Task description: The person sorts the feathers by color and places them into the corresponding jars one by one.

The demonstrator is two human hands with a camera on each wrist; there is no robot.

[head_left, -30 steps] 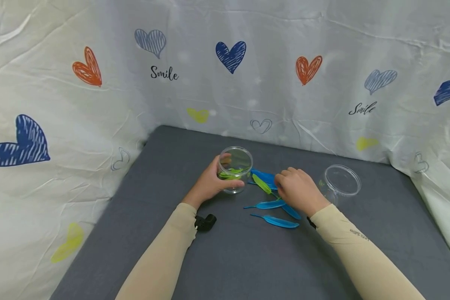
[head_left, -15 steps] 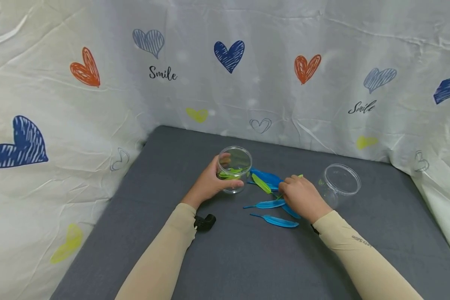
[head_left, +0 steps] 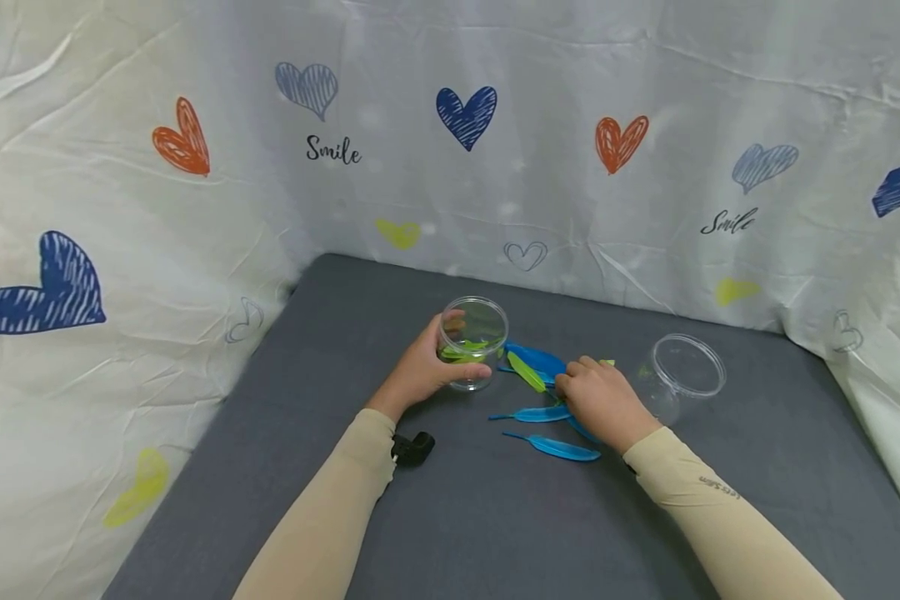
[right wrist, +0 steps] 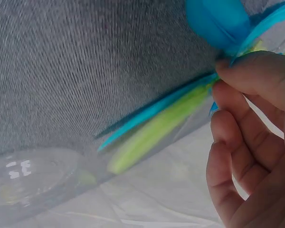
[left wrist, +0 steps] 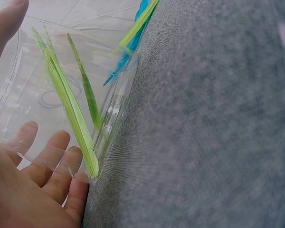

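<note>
My left hand [head_left: 427,364] curls round a clear round jar [head_left: 474,325]; in the left wrist view green feathers [left wrist: 71,104] lean inside its wall. Between the two jars, my right hand [head_left: 603,396] is over the loose feathers. The right wrist view shows its thumb and forefinger pinching a green feather [right wrist: 156,130] near one end, with a blue feather [right wrist: 147,114] alongside; whether that one is also pinched I cannot tell. Blue feathers [head_left: 565,448] and a green feather [head_left: 525,372] lie on the cloth left of my right hand.
A second clear jar [head_left: 688,367] stands right of my right hand, with something green faintly visible at its left side. Grey cloth [head_left: 495,525] covers the table. A white curtain [head_left: 555,75] printed with hearts hangs behind and at both sides.
My right hand has moved slightly right from a second ago, and a green feather end now shows beyond its fingers. My left hand keeps its hold on the jar.
</note>
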